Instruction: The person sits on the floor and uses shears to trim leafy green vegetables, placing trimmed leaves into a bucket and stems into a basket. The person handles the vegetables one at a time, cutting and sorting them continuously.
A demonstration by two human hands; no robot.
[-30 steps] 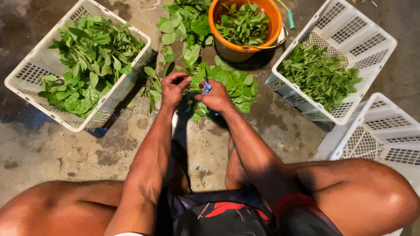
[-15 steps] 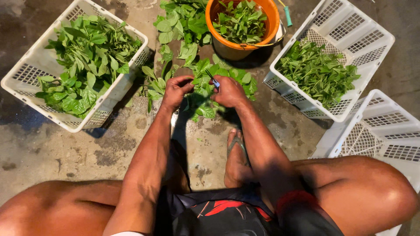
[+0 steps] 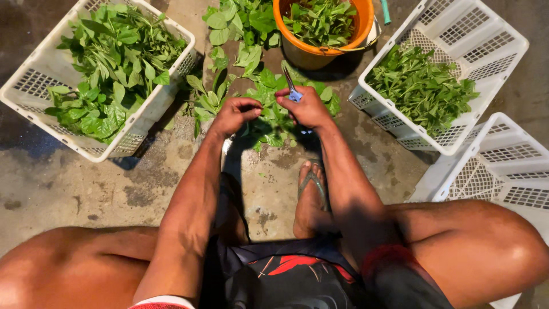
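My left hand (image 3: 233,113) pinches a leafy green stem (image 3: 260,109) from the loose pile of greens (image 3: 269,123) on the concrete floor in front of me. My right hand (image 3: 307,107) is closed around small blue-handled scissors (image 3: 292,90), whose blades point up and away over the pile. Both hands sit close together above the greens, almost touching at the stem. My forearms reach out from between my bent knees.
A white plastic crate of large leaves (image 3: 34,86) stands at the left. An orange bucket of greens (image 3: 297,52) is at the top middle. A white crate of smaller leaves (image 3: 492,63) sits at the right, an empty white crate (image 3: 503,166) below it. My sandalled foot (image 3: 311,197) rests underneath.
Both hands have shifted slightly toward me over the pile, and the left hand has closed its fingers on a stem beside the scissors.
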